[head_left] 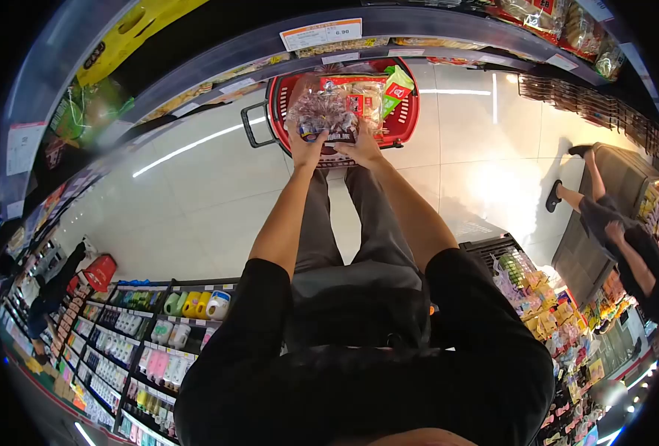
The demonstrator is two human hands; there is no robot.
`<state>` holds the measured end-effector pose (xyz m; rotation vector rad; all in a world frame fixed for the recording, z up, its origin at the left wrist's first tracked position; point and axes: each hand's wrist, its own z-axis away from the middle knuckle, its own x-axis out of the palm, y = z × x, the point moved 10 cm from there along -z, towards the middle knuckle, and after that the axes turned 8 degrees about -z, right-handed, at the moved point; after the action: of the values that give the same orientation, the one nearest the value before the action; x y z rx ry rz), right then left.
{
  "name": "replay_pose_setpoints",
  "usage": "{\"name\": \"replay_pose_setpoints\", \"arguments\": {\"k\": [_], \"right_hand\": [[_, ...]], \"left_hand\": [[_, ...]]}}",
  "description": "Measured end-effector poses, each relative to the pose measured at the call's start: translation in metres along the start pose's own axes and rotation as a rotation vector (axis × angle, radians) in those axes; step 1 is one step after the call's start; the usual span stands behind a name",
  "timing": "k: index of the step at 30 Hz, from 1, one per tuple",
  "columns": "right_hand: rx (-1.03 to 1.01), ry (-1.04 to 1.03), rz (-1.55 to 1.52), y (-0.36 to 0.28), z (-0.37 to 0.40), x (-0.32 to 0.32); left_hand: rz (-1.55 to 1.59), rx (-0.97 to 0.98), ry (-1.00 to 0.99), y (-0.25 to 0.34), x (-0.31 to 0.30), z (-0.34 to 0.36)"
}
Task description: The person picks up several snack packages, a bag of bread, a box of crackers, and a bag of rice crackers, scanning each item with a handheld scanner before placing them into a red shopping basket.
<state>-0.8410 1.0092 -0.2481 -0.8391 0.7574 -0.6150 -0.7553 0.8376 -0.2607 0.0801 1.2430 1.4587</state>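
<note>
Both of my hands are closed on a clear plastic bag of dark food (pixel 323 119) with a dark printed label, held over a red shopping basket (pixel 409 126). My left hand (pixel 306 147) grips the bag's left side, thumb on its front. On the right side, my right hand (pixel 361 147) has its thumb near the label and its other fingers hidden behind. A red and clear food packet (pixel 370 91) lies in the basket behind the bag. Beside it leans a green packet with a red patch (pixel 396 91). The basket's black handle (pixel 249 128) sticks out to the left.
A shelf edge with a price tag (pixel 322 34) runs close in front, above the basket. Bottle shelves (pixel 151 327) stand behind me on the left, snack displays (pixel 545 316) on the right. A person in dark clothes (pixel 627 238) walks at the right; another person (pixel 54 290) is far left.
</note>
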Motion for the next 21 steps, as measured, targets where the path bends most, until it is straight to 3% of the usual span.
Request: {"name": "replay_pose_setpoints", "arguments": {"k": [4, 6, 9, 10, 11, 13, 15, 17, 18, 21], "right_hand": [[0.146, -0.062, -0.067, 0.034, 0.000, 0.010], [0.118, -0.046, -0.057, 0.033, 0.003, 0.005], [0.105, -0.054, -0.064, 0.025, 0.002, 0.001], [0.132, -0.085, -0.080, 0.022, 0.005, 0.003], [0.130, -0.089, -0.081, 0.016, 0.006, 0.002], [0.258, -0.087, -0.445, 0.004, 0.012, -0.003], [0.244, -0.111, -0.582, -0.002, 0.023, -0.010], [0.114, -0.131, -0.288, -0.041, 0.034, -0.037], [0.013, -0.145, -0.510, -0.051, 0.040, -0.035], [0.214, -0.273, -0.653, -0.112, 0.093, -0.040]], "left_hand": [[0.118, -0.154, -0.020, -0.020, 0.003, 0.011], [0.284, -0.286, -0.076, -0.030, 0.008, 0.019], [0.298, -0.423, -0.192, -0.074, 0.033, 0.026], [0.267, -0.368, -0.084, -0.052, 0.023, 0.033], [0.167, -0.437, -0.009, -0.041, 0.014, 0.039], [0.440, -0.459, -0.020, -0.033, 0.019, 0.042], [0.346, -0.424, -0.059, -0.018, -0.001, 0.056], [0.268, -0.362, -0.077, 0.014, -0.040, 0.069], [0.367, -0.297, -0.138, 0.039, -0.061, 0.084], [0.529, -0.095, -0.172, 0.084, -0.132, 0.135]]}}
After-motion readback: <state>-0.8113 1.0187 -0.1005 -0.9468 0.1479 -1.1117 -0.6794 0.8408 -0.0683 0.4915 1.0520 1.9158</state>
